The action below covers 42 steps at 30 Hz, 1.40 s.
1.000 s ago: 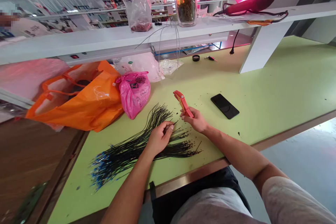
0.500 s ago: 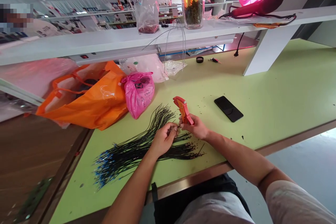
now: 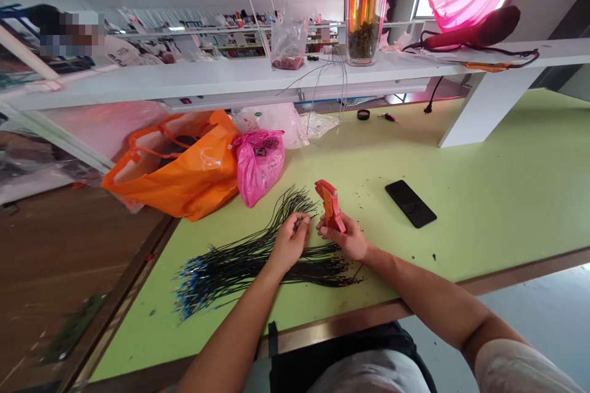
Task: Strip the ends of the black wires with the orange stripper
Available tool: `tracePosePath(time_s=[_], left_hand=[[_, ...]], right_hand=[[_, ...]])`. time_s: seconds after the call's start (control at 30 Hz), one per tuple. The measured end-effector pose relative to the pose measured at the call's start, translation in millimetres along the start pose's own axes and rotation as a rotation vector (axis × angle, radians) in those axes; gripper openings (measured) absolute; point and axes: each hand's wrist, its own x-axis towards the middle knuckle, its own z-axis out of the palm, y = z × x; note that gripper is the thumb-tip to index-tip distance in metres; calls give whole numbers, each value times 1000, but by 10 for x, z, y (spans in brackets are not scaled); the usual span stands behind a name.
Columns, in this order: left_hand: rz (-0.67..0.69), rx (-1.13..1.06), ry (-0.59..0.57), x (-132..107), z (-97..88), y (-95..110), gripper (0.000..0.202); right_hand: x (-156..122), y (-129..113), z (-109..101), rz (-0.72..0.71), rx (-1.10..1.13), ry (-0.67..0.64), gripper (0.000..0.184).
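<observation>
My right hand (image 3: 354,241) is wrapped round the handles of a red and orange wire stripper (image 3: 332,207), whose head points up and away from me. To its left, my left hand (image 3: 291,238) is closed in a pinch on a thin black wire, mostly hidden by the fingers. A small gap separates the two hands. Beneath them a bundle of black wires (image 3: 249,265) lies across the green table (image 3: 498,196). Blue ends of the wires (image 3: 196,282) fan out at the left; bared coppery tips show at the right.
A black phone (image 3: 410,203) lies right of the stripper. An orange bag (image 3: 188,175) and a pink plastic bag (image 3: 261,166) stand behind the wires. The white shelf (image 3: 221,80) carries a glass tea bottle (image 3: 365,18) and a hair dryer brush (image 3: 479,31). Another person is at the far left.
My hands have moved apart from where they met at the wire by the stripper. The camera view has shifted, so the scene sits further right.
</observation>
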Motion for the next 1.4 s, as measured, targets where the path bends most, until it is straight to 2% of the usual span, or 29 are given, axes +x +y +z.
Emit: tracePosePath(time_s=[0.17,0.33,0.4,0.47,0.57,0.7,0.8,0.9,1.0,1.07,1.17,1.23,1.3,1.4], left_hand=[[-97,-312,107,36,32,21,66],[-117,-474,215,109,12,25,61],[-126,-505,219,136,-13,28,58],[-131,-521,209,149,-38,41,57],[-117,-531,191,144,-58,73,56],[-105,-501,170,127,-48,105,56],[-102,-463,143,125,-43,115,57],[-125,-467,135,109,-49,135,58],[-120,-487,124,68,-51,177,54],[-130,-495,102,39,-47,206,53],[-146,-490,81,13,-41,226,54],[-139,-468,70,6,-40,218,55],[-117,-433,63,2,-39,207,55],[-91,-382,50,-12,-29,204,58]], right_hand=[[-44,-17,-9,-36,-77,-72,55],[-94,-138,-80,-160,-413,-314,34],[-125,-187,-82,-247,-602,-409,30],[-154,-208,-64,-396,-767,-499,32],[-188,-200,-18,-581,-904,-609,34],[-198,-243,-18,-591,-931,-657,35],[-158,-357,-96,-586,-852,-600,41],[-103,-469,-191,-589,-676,-414,50],[-57,-511,-243,-378,-510,-165,41],[-27,-497,-247,-210,-408,-55,44],[19,-442,-230,7,-274,22,56],[36,-406,-211,77,-217,34,57],[35,-384,-190,87,-180,23,54],[11,-386,-164,20,-131,15,52]])
